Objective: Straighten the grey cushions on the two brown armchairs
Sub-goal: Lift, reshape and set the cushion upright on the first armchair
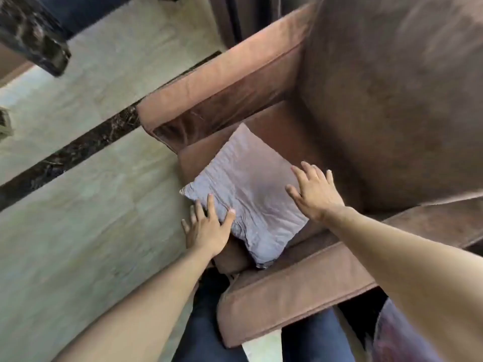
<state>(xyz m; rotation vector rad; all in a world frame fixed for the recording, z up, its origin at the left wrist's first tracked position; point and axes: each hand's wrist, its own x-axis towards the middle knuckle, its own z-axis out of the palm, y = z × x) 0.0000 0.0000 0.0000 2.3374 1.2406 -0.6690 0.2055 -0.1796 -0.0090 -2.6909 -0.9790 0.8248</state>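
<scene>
Your view looks steeply down into one brown armchair (pixel 366 113), and the only thing lying in its seat is a single grey cushion (pixel 251 189). The cushion rests flat on the seat pad, turned so it sits like a diamond: one corner points toward the back of the seat beside the far armrest (pixel 222 74), another reaches the front edge of the seat, and a third comes close to the near armrest (pixel 292 291). Its cover is wrinkled, most of all along the front side. Your left hand (pixel 206 228) is at the front edge of the seat, its grip partly closed on the cushion's front border, with the thumb pressed on top of the fabric and the fingers spread along and under that edge. Your right hand (pixel 313 192) is over the cushion's side nearest the backrest, its grip wide open, fingers splayed, holding nothing; you cannot tell whether the palm is touching the fabric. Behind the chair's front edge lies a pale tiled floor (pixel 86 231) crossed by a dark stripe.
</scene>
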